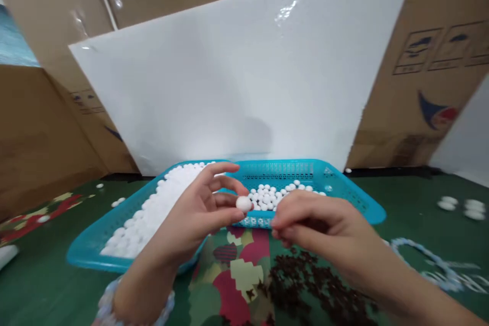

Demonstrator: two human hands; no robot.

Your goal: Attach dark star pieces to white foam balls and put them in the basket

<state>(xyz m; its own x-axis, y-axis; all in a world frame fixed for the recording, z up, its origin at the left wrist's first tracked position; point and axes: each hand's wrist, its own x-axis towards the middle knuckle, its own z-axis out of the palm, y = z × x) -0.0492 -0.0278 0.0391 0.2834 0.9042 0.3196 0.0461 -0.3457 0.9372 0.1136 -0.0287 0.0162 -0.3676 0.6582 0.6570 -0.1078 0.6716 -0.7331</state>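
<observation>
The grip of the left hand (208, 201) is narrowed to the width of one white ball (243, 204), which sits between the thumb tip and the bent fingers; the index finger is raised clear above it. The ball is held over the near rim of the right-hand basket. The right hand (321, 219) stands just to the right of the ball and apart from it, fingers curled in and the tips drawn together with the thumb; whether anything small is pinched there cannot be told. Below the right hand, a loose spread of small dark pieces (305, 280) lies on the green worktop (42, 244), partly reaching onto a patterned sheet (223, 290) in red, green and cream. Beyond the left forearm stands the left teal basket (95, 265), heaped with similar balls; the right teal basket (367, 204), beside it and farther off, carries a smaller number, grouped toward its near side. A pale blue-and-white band (107, 303) circles the left wrist, and a similar loop (451, 277) lies at right. White rounded items (447, 204) rest at far right. A white board (237, 71) leans behind the baskets, with cardboard boxes (420, 86) behind it.
</observation>
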